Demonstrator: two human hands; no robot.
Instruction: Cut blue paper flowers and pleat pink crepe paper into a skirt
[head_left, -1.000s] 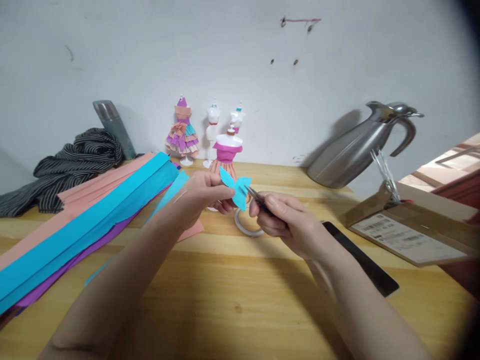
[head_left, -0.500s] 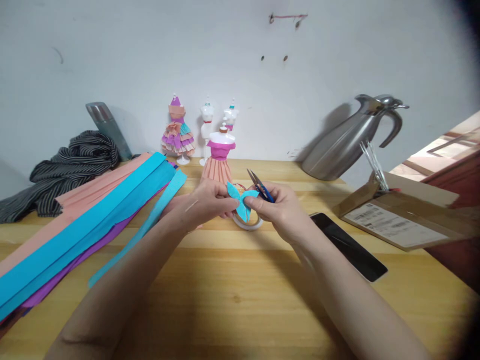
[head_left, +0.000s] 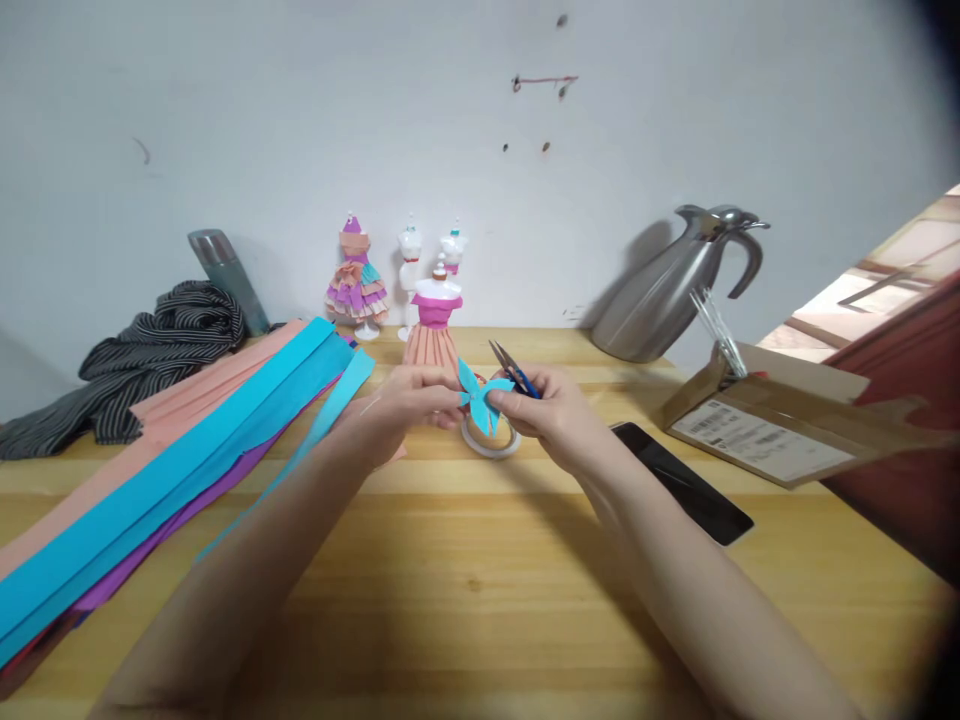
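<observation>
A small blue paper flower (head_left: 483,398) with pointed petals is held up between my two hands. My left hand (head_left: 420,396) pinches its left side with thumb and fingers. My right hand (head_left: 546,408) grips a right-hand petal with the thumb, and also holds blue-handled scissors (head_left: 511,366) whose blades point up and left. Below the flower, a roll of tape (head_left: 491,450) lies on the wooden table. Just behind stands a mini dress form (head_left: 435,318) in a magenta top and a pleated peach skirt.
Strips of crepe paper (head_left: 225,440) and a striped cloth (head_left: 161,340) lie at left, near a bottle (head_left: 227,275). More dress forms (head_left: 356,285) stand by the wall. At right are a phone (head_left: 686,485), a cardboard box (head_left: 765,425) and a steel jug (head_left: 656,290).
My left thumb and fingers have shifted slightly left on the flower, so more of its centre and petals show. The view has tilted upward a little.
</observation>
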